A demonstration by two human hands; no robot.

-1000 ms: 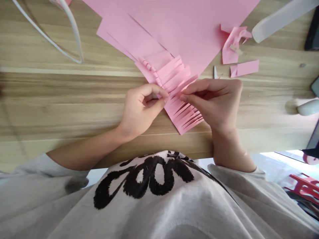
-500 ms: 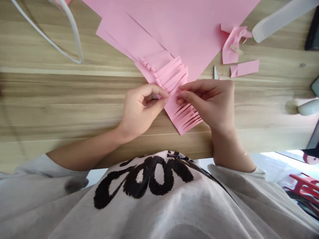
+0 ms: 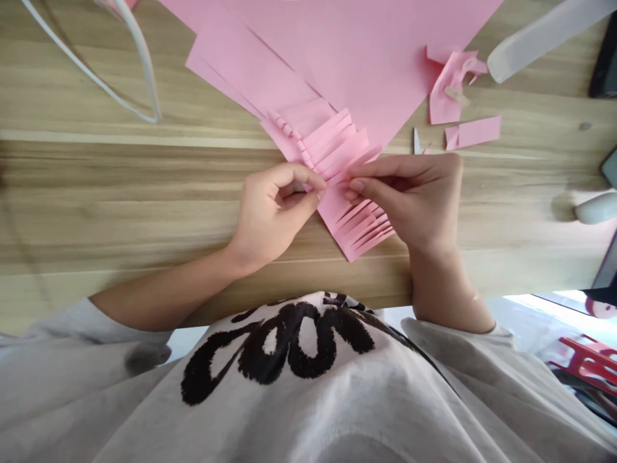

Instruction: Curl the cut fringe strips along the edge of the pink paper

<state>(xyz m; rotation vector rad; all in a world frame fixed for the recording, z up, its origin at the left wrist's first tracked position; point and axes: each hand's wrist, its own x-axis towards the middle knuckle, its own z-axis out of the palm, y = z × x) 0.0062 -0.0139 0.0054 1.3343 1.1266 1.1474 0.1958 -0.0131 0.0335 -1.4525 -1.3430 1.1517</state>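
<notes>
My left hand (image 3: 274, 215) and my right hand (image 3: 409, 199) meet over a fringed strip of pink paper (image 3: 359, 228) with several parallel cuts. The fingertips of both hands pinch a narrow strand of it, and my left fingers partly hide the strand's tip. Above my left hand, tightly curled pink strands (image 3: 289, 127) lie along the fringe. The fringe lies on a large pink paper sheet (image 3: 337, 58). Loose pink scraps (image 3: 450, 90) lie to the right of my right hand, beside a small pointed blade tip (image 3: 417, 140).
Everything lies on a light wooden table (image 3: 120, 212), whose near edge runs close to my grey printed shirt (image 3: 289, 386). A white curved wire (image 3: 139, 71) sits top left, a pale tube (image 3: 544, 38) top right, and a red stool (image 3: 585, 363) stands on the floor at right.
My right hand has shifted slightly, its fingers moving the pinched strand a little. My left hand and the paper sheet stay almost where they were.
</notes>
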